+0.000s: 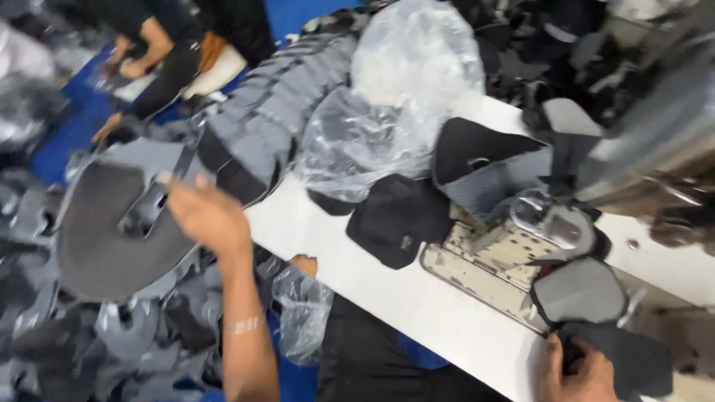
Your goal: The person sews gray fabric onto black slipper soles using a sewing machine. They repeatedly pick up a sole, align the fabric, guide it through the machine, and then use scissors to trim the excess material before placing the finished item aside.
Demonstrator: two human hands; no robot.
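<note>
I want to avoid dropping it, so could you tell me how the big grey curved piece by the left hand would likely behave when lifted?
The grey curved piece looks like thin fabric or foam, so probably light and floppy, sagging beyond the left hand. Its matte surface seems unlikely to slip.

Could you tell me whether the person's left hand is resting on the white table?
No, the left hand reaches out over the grey fabric pieces beside the white table.
</note>
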